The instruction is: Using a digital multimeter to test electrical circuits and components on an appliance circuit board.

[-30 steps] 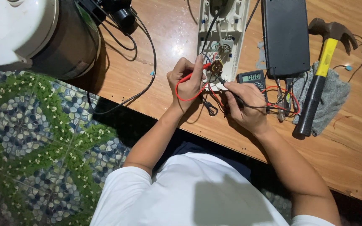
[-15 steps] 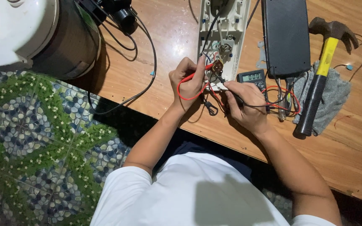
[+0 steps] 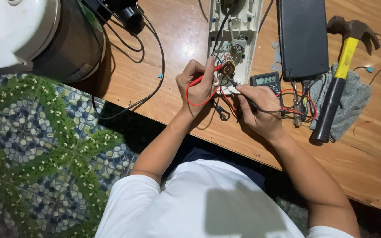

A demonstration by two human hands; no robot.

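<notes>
My left hand [image 3: 197, 86] pinches a red test probe [image 3: 211, 73], its tip pressed to a small round component [image 3: 229, 69] on an opened white appliance panel [image 3: 234, 26]. My right hand [image 3: 259, 112] holds a black test probe [image 3: 237, 84] against the same spot from the right. Red and black leads [image 3: 294, 103] run to a small grey multimeter [image 3: 265, 81] lying just right of the panel, above my right hand.
A wooden table [image 3: 177, 39] carries a hammer [image 3: 338, 83] with a yellow and black handle on a grey cloth [image 3: 353, 101], a flat black case [image 3: 303, 37], and a white and dark cooker-like pot [image 3: 36, 37] with black cables [image 3: 151, 57]. Patterned floor lies at left.
Both hands stay at the panel with the probes; only slight shifts of the fingers and probe tips.
</notes>
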